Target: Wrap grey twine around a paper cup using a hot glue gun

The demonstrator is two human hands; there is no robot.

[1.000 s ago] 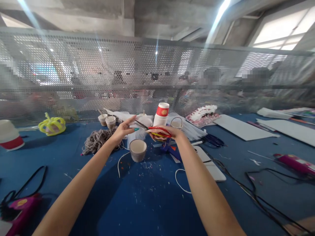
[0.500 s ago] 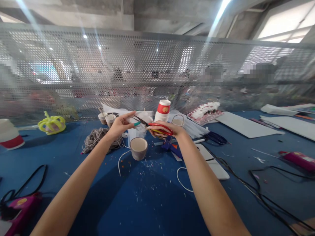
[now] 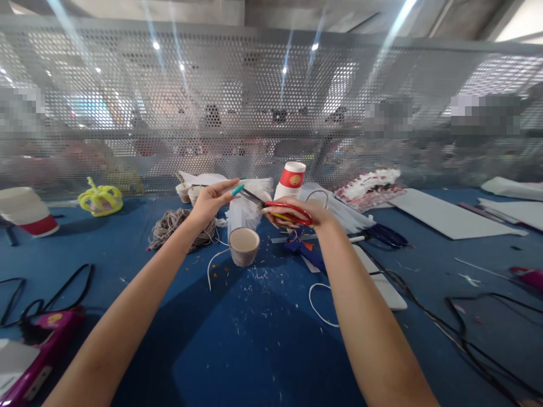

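Observation:
Pinched between the thumb and fingers of my left hand [image 3: 212,202] is a small teal stick-like piece [image 3: 237,190], its exact kind unclear. My right hand [image 3: 316,213] grips red-handled scissors [image 3: 253,196], whose blades point left, with the tips close to the teal piece. I cannot tell whether they touch it. Just below, a small grey-white cup [image 3: 245,247] stands upright on the blue table [image 3: 237,350]. White netting [image 3: 245,210] lies behind the blades. Beyond my right hand rises a stack of paper cups [image 3: 293,175] with a red band, upside down.
Grey cord [image 3: 169,227] is heaped left of the cup. A yellow pumpkin-shaped craft [image 3: 100,199] and paper cups [image 3: 29,210] sit further left. Purple power strips [image 3: 51,345] and black cables [image 3: 464,333] lie at the sides. A perforated metal screen [image 3: 271,113] borders the back.
The teal piece is tilted more upward in my left hand. The scissors' blades sit lower relative to it, near its end. The whole view has shifted slightly.

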